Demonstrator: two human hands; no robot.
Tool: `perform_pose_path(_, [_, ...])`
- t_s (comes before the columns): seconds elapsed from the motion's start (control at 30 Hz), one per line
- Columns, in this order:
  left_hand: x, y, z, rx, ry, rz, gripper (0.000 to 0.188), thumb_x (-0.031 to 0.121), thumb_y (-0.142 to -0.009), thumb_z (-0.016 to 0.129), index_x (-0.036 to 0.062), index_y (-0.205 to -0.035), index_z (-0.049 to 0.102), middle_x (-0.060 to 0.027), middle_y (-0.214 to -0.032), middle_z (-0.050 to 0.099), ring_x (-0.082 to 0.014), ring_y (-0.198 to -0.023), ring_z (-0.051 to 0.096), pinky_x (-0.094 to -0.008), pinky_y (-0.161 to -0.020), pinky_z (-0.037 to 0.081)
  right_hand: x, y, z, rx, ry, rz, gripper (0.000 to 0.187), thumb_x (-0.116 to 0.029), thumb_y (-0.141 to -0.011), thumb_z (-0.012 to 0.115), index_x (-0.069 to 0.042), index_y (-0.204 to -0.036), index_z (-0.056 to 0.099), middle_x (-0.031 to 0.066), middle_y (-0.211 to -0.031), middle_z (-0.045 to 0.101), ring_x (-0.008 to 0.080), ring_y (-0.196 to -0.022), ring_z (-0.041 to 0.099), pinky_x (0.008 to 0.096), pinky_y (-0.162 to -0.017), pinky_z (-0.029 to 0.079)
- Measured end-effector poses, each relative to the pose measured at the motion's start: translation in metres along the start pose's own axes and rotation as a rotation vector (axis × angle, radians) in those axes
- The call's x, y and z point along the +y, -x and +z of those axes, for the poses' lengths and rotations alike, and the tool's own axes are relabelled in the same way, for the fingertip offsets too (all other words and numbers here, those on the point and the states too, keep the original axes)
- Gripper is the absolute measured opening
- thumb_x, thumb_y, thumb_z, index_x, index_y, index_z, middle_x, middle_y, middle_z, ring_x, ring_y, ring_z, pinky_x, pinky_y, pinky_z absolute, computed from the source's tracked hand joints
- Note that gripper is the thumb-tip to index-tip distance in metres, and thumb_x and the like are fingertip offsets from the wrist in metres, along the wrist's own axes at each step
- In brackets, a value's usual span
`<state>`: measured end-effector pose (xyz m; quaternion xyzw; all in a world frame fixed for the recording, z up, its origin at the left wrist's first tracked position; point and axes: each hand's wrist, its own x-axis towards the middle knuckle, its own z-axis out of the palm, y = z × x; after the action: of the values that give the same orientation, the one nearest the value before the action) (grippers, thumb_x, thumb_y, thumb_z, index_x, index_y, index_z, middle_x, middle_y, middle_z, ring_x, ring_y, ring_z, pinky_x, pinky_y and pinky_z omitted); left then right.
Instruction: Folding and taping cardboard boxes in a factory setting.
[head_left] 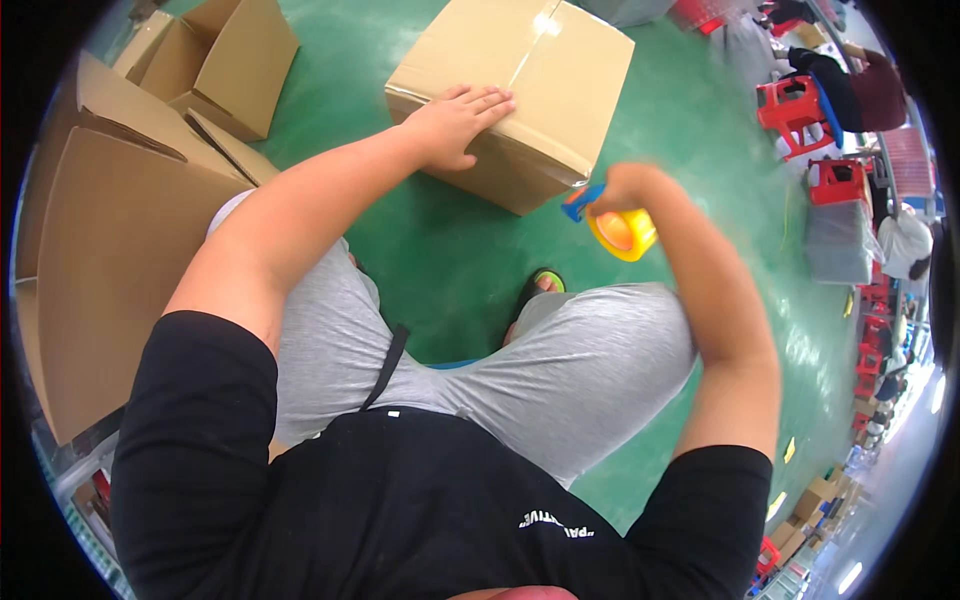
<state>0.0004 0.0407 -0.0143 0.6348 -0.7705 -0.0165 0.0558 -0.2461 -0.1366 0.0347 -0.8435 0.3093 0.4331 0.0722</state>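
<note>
A closed cardboard box (480,60) stands on the green floor in front of me, with a strip of clear tape along its top seam. My left hand (455,125) lies flat on the box's near left part, its fingers stretched out and holding nothing. To the right of the box's near corner, my right hand (635,192) is closed around a tape dispenser (584,202) with a blue front and a yellow and orange roll. That hand is slightly blurred. The dispenser appears close to the box's corner; whether it touches I cannot tell.
Open cardboard boxes (130,240) crowd my left side, and another open carton (225,60) stands at the far left. Along the right are red stools (795,115), a grey bin (838,243) and seated people. My sandalled foot (540,290) rests on the floor below the box.
</note>
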Motion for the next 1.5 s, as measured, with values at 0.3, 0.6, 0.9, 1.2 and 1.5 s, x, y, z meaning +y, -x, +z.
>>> perform_pose_path(0.3, [0.004, -0.003, 0.003, -0.002, 0.006, 0.008, 0.096, 0.022, -0.073, 0.072, 0.0082, -0.153, 0.02, -0.0087, -0.159, 0.024, -0.0245, -0.146, 0.023, -0.0442, -0.119, 0.02, 0.031, 0.025, -0.031, 0.878, -0.064, 0.508, 0.045, -0.044, -0.092, 0.056, -0.003, -0.11, 0.058, 0.0187, -0.092, 0.07, 0.0365, -0.091, 0.067, 0.0457, -0.076, 0.053])
perform_pose_path(0.6, [0.008, -0.006, -0.001, -0.003, 0.015, -0.004, 0.095, 0.022, -0.074, 0.07, 0.0091, -0.153, 0.019, -0.0096, -0.159, 0.024, -0.0248, -0.146, 0.024, -0.0463, -0.119, 0.021, -0.024, -0.011, -0.033, 1.142, 0.031, -0.2, 0.046, -0.037, -0.085, 0.068, -0.007, -0.116, 0.052, 0.0174, -0.107, 0.063, 0.0355, -0.093, 0.063, 0.0425, -0.079, 0.051])
perform_pose_path(0.9, [0.007, -0.004, 0.002, 0.008, 0.036, -0.004, 0.094, 0.022, -0.075, 0.069, 0.0092, -0.153, 0.019, -0.0092, -0.159, 0.024, -0.025, -0.146, 0.025, -0.0467, -0.119, 0.021, 0.03, -0.005, 0.046, -0.338, -1.431, -0.195, 0.1, -0.083, -0.086, 0.017, -0.001, -0.129, 0.056, 0.0091, -0.135, 0.057, 0.0265, -0.123, 0.054, 0.0432, -0.102, 0.042])
perform_pose_path(1.2, [0.015, -0.02, -0.003, 0.066, 0.152, 0.049, 0.096, 0.023, -0.073, 0.072, 0.0062, -0.152, 0.021, -0.0133, -0.157, 0.026, -0.0278, -0.145, 0.026, -0.0469, -0.118, 0.023, 0.023, 0.006, 0.07, -0.257, -1.562, -0.421, 0.099, -0.08, -0.087, 0.019, -0.005, -0.149, 0.034, 0.0082, -0.151, 0.041, 0.0283, -0.138, 0.037, 0.0445, -0.113, 0.03])
perform_pose_path(1.5, [0.02, 0.002, -0.031, -0.067, 0.186, -0.056, 0.093, 0.017, -0.071, 0.073, 0.0037, -0.15, 0.025, -0.0133, -0.157, 0.025, -0.0299, -0.145, 0.024, -0.0458, -0.119, 0.02, -0.016, -0.024, 0.075, 0.025, -1.441, -0.354, 0.056, -0.048, -0.101, 0.043, -0.002, -0.132, 0.055, 0.0105, -0.134, 0.058, 0.025, -0.128, 0.051, 0.0414, -0.106, 0.041])
